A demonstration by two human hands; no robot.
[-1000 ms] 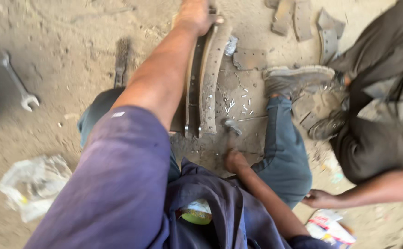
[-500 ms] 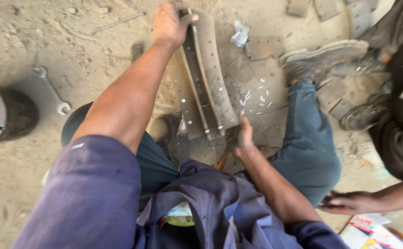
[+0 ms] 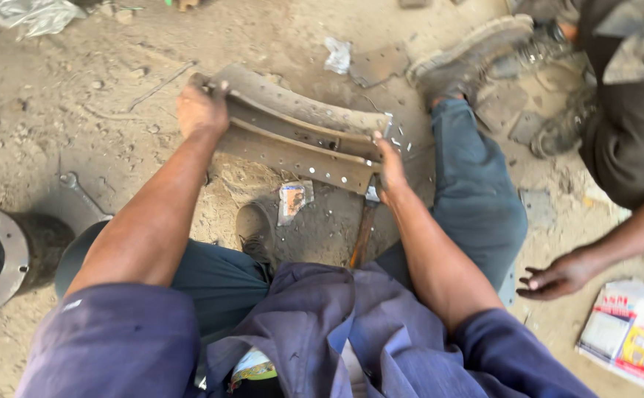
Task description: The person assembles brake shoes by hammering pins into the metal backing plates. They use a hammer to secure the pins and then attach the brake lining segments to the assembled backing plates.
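Hammer: a wooden-handled hammer (image 3: 363, 234) lay on the dirt between our legs, its head just under our right hand.
Right hand: our right hand (image 3: 390, 168) clamped its fingers on the near end of the brake shoe.
Left hand: our left hand (image 3: 201, 109) gripped the far end.
Brake shoe: 1 curved metal brake shoe (image 3: 300, 140) rested on sandy ground.
Co-worker: another person's hand (image 3: 558, 274) rested open on the ground, well apart.

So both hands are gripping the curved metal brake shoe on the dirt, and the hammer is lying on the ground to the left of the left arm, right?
Not quite. Both the left hand and right hand do grip the curved metal brake shoe on the dirt, but the hammer lies between the legs, just below the right hand. Left of the left arm lies a wrench. The head view shows this.
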